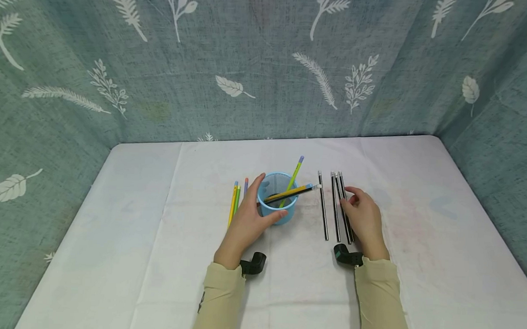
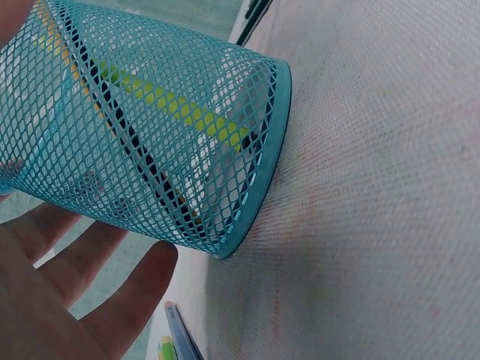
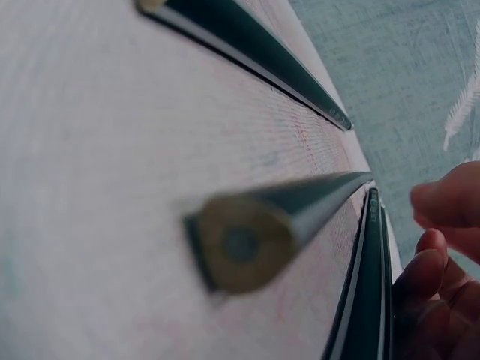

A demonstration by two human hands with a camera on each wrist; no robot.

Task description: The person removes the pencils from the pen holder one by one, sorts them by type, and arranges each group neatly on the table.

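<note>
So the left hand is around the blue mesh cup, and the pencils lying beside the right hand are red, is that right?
Not quite: the pencils lying beside the right hand are black, not red, as the head view shows. The left hand is indeed around the blue mesh cup.

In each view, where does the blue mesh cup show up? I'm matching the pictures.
Head: just right of centre, below mid-height, with the left hand at the blue mesh cup.
Left wrist: large across the upper left, its base rim toward the middle of the picture.
Right wrist: not in it.
Shared landmark: the white table cover, visible in all three.
</note>
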